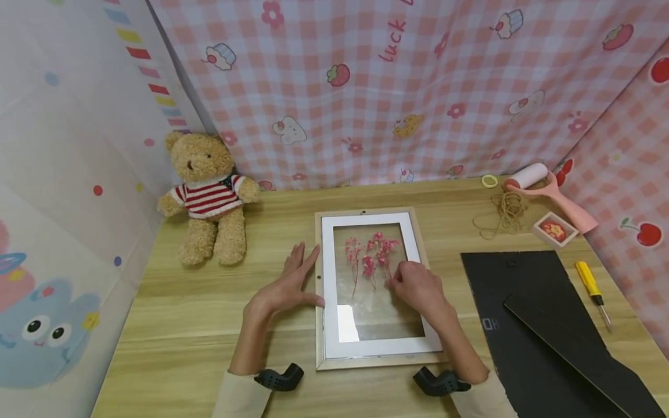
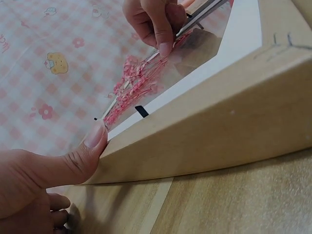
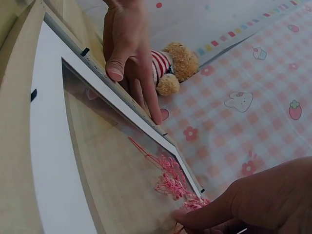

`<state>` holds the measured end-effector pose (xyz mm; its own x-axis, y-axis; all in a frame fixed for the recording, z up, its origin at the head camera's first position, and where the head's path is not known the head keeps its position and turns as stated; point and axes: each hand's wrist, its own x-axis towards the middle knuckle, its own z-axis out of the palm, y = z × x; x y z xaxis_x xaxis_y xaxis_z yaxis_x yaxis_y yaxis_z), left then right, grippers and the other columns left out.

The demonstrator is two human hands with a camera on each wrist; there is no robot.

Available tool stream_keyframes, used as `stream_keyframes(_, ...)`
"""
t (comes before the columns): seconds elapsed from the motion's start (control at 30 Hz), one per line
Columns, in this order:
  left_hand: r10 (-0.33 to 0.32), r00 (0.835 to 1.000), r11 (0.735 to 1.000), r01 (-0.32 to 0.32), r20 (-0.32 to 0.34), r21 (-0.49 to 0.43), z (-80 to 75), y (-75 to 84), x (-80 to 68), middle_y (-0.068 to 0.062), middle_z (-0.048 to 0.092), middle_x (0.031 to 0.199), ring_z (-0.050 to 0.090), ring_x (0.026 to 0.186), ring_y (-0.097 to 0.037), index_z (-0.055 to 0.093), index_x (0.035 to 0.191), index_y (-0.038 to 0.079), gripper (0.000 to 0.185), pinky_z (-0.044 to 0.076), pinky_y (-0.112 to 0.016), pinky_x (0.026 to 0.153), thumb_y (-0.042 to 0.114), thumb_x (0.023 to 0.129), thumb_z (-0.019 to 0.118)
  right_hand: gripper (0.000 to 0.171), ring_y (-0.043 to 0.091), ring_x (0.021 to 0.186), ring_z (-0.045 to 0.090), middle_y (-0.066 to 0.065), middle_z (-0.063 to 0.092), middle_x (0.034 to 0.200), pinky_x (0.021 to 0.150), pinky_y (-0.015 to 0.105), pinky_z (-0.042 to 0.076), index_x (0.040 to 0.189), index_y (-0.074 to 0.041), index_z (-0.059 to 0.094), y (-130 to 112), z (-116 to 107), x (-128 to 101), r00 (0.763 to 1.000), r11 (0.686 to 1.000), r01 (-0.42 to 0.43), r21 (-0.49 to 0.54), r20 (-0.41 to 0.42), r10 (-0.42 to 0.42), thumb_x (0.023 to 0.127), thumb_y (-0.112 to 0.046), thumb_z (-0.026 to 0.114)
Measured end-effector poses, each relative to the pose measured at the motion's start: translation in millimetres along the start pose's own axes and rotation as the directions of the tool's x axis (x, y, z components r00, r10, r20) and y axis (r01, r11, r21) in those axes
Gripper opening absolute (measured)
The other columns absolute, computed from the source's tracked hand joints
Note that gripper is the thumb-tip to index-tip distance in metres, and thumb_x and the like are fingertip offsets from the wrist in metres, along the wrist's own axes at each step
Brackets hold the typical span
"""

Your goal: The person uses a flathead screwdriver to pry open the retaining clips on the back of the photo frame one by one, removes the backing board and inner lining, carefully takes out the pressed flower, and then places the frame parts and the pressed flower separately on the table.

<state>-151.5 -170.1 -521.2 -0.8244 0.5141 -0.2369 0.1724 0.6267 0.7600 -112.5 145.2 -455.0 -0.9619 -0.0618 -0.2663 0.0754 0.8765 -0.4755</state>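
Fingertips of the right hand (image 1: 418,285) curl down onto the dried pink flowers (image 1: 372,256), pinching at the stems on the glass; the wrist views suggest something thin and metallic in that pinch, but what it is I cannot tell. The sprigs lie with stems toward the person and blooms toward the checked backdrop. Around them sits the wooden picture frame (image 1: 319,325) with its white mat, flat on the table (image 1: 198,325), long axis running away from the person. At its left edge the left hand (image 1: 288,290) rests flat, fingers straight, thumb pressed against the wood. Further out sit a teddy bear (image 1: 209,194), a black backing board (image 1: 528,325), and a yellow screwdriver (image 1: 590,284).
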Motion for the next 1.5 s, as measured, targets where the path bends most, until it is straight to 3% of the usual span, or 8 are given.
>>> stream_keyframes(0.27, 0.009, 1.0, 1.0, -0.009, 0.002, -0.003, 1.8, -8.5, 2.9, -0.014, -0.024, 0.181, -0.024, 0.168, -0.037, 0.002, 0.178, 0.028, 0.133, -0.005, -0.066, 0.136, 0.046, 0.084, 0.094, 0.028, 0.018, 0.067, 0.053, 0.005, 0.059, 0.075, 0.058, 0.029, 0.04, 0.079, -0.006, 0.064, 9.1, -0.9, 2.0, 0.997, 0.992, 0.07, 0.103, -0.032, -0.067, 0.099, -0.016, 0.081)
stream_keyframes(0.5, 0.022, 1.0, 1.0, -0.022, 0.002, -0.003, 2.1, -10.5, 3.6, -0.015, -0.023, 0.182, -0.023, 0.168, -0.037, 0.002, 0.178, 0.027, 0.133, -0.005, -0.065, 0.136, 0.047, 0.084, 0.093, 0.019, 0.019, 0.071, 0.054, 0.007, 0.062, 0.079, 0.062, 0.029, 0.043, 0.084, -0.004, 0.067, 12.7, -8.6, 1.3, 0.998, 0.968, 0.064, 0.241, 0.011, -0.069, 0.099, -0.01, 0.078)
stream_keyframes(1.07, 0.031, 1.0, 0.999, -0.031, 0.006, -0.027, 1.4, -10.5, 3.1, -0.012, -0.022, 0.182, -0.024, 0.168, -0.035, 0.002, 0.178, 0.031, 0.132, -0.006, -0.066, 0.135, 0.053, 0.083, 0.092, 0.01, 0.018, 0.074, 0.054, 0.009, 0.066, 0.082, 0.062, 0.028, 0.044, 0.087, 0.0, 0.068, 16.8, -16.8, 4.0, 0.993, 0.945, 0.108, 0.31, 0.009, -0.117, 0.096, 0.003, 0.065)
stream_keyframes(1.33, 0.035, 0.999, 0.999, -0.035, 0.006, -0.032, 1.2, -13.0, 4.5, -0.012, -0.022, 0.182, -0.024, 0.168, -0.034, 0.002, 0.178, 0.031, 0.133, -0.007, -0.065, 0.135, 0.056, 0.083, 0.091, 0.01, 0.02, 0.077, 0.054, 0.009, 0.064, 0.084, 0.065, 0.03, 0.043, 0.094, 0.003, 0.07, 18.6, -24.5, 2.8, 0.995, 0.953, 0.093, 0.289, 0.006, -0.099, 0.102, -0.004, 0.07)
stream_keyframes(1.5, 0.036, 0.999, 0.999, -0.036, 0.008, -0.033, 0.3, -12.1, 4.8, -0.012, -0.022, 0.182, -0.024, 0.168, -0.034, 0.002, 0.178, 0.03, 0.133, -0.007, -0.064, 0.136, 0.054, 0.084, 0.092, 0.016, 0.02, 0.076, 0.052, 0.009, 0.062, 0.082, 0.065, 0.03, 0.041, 0.091, 0.004, 0.069, 21.8, -28.8, 2.2, 0.992, 0.956, 0.128, 0.266, -0.016, -0.128, 0.103, -0.007, 0.072)
